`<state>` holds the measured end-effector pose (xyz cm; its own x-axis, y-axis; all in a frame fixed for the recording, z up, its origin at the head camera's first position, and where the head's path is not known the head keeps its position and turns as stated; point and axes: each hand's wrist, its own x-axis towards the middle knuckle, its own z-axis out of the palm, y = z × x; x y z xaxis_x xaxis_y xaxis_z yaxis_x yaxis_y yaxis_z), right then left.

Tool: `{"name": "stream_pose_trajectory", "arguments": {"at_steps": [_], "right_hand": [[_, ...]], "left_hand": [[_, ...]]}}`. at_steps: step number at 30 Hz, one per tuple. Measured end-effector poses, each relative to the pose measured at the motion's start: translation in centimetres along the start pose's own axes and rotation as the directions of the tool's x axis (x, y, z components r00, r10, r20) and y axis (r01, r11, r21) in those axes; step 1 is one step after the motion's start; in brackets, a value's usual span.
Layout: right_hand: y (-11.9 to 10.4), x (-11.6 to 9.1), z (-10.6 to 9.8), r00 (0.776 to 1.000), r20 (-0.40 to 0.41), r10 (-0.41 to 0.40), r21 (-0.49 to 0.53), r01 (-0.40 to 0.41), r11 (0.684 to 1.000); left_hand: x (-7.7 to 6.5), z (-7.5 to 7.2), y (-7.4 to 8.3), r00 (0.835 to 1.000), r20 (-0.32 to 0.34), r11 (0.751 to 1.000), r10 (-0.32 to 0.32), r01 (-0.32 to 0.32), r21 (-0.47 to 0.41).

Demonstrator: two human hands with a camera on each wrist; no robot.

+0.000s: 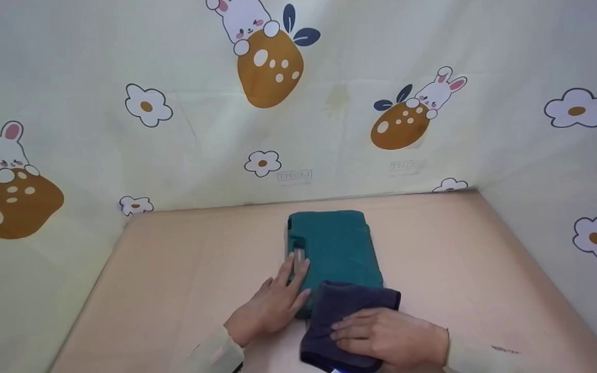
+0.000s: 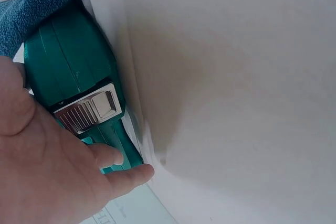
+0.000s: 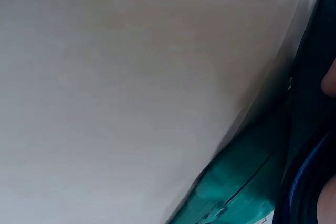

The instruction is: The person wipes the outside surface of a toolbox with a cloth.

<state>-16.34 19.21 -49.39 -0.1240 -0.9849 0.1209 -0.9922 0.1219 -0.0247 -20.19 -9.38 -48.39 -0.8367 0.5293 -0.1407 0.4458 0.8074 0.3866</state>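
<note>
A green plastic case (image 1: 335, 243) lies flat on the table, its long side running away from me. My left hand (image 1: 278, 305) rests with spread fingers along the case's left edge. In the left wrist view a ridged metal latch (image 2: 92, 108) shows on the case's side, next to that hand. A dark blue cloth (image 1: 350, 300) covers the near end of the case and hangs past it. My right hand (image 1: 386, 336) lies on the cloth with its fingers extended, pressing it down. The part of the case beneath the cloth is hidden.
A pinkish-beige table surface (image 1: 174, 274) surrounds the case. Behind it and on both sides stand pale cloth walls (image 1: 200, 140) printed with rabbits, orange fruit and flowers. The back wall meets the table just beyond the case's far end.
</note>
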Motion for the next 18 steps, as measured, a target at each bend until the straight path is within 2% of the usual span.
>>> {"name": "stream_pose_trajectory", "arguments": {"at_steps": [9, 18], "right_hand": [[0.3, -1.5, -0.2, 1.000, -0.024, 0.008, 0.008, -0.008, 1.000], [0.7, -2.9, -0.3, 0.994, -0.105, 0.005, 0.039, -0.001, 0.999]], "left_hand": [[0.0, -0.1, 0.0, 1.000, 0.008, 1.000, -0.004, 0.004, -0.002], [-0.1, 0.0, 0.0, 1.000, 0.008, 1.000, 0.012, -0.011, -0.019]]}}
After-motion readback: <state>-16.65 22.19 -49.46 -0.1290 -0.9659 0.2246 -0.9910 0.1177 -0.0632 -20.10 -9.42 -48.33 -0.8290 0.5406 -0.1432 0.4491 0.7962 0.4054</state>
